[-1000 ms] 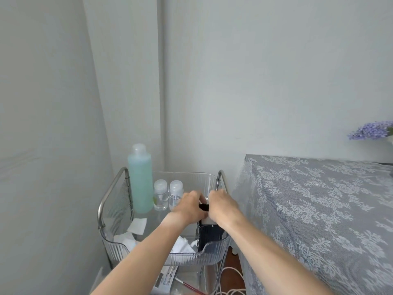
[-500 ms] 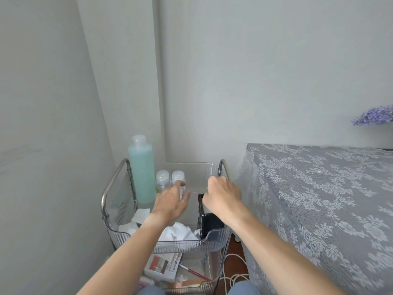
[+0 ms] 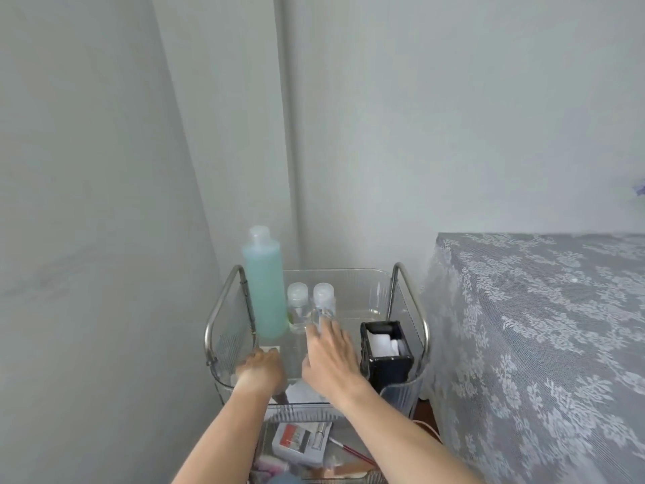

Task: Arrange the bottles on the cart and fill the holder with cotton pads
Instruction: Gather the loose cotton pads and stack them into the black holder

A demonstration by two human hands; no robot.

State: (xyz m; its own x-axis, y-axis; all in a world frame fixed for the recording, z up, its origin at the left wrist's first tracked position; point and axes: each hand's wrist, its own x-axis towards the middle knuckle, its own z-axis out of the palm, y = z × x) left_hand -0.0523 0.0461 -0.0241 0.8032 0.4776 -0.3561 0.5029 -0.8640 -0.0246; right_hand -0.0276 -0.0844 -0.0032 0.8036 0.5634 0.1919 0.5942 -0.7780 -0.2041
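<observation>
A tall turquoise bottle point(image 3: 265, 288) and two small clear bottles point(image 3: 297, 309) point(image 3: 324, 302) stand at the back left of the cart's clear top tray point(image 3: 352, 274). At the tray's right side is a black holder point(image 3: 387, 365) with white cotton pads point(image 3: 382, 344) in it. My right hand point(image 3: 330, 358) stretches forward with straight fingers, the tips at the base of the right small bottle. My left hand point(image 3: 261, 370) is low at the tray's left, fingers curled down over a white cotton pad point(image 3: 271, 349). More loose pads point(image 3: 303, 393) lie under my wrists.
Metal handles point(image 3: 223, 309) point(image 3: 413, 302) rise on both sides of the cart. The lower shelf holds a red-and-white box point(image 3: 296, 441) and a red pencil point(image 3: 350, 454). A table with a grey lace cloth point(image 3: 541, 326) stands close on the right. Walls enclose the left and back.
Both hands have left the black holder. My left hand went down and left to a pad. My right hand crossed to the small clear bottle. The holder's inside now shows.
</observation>
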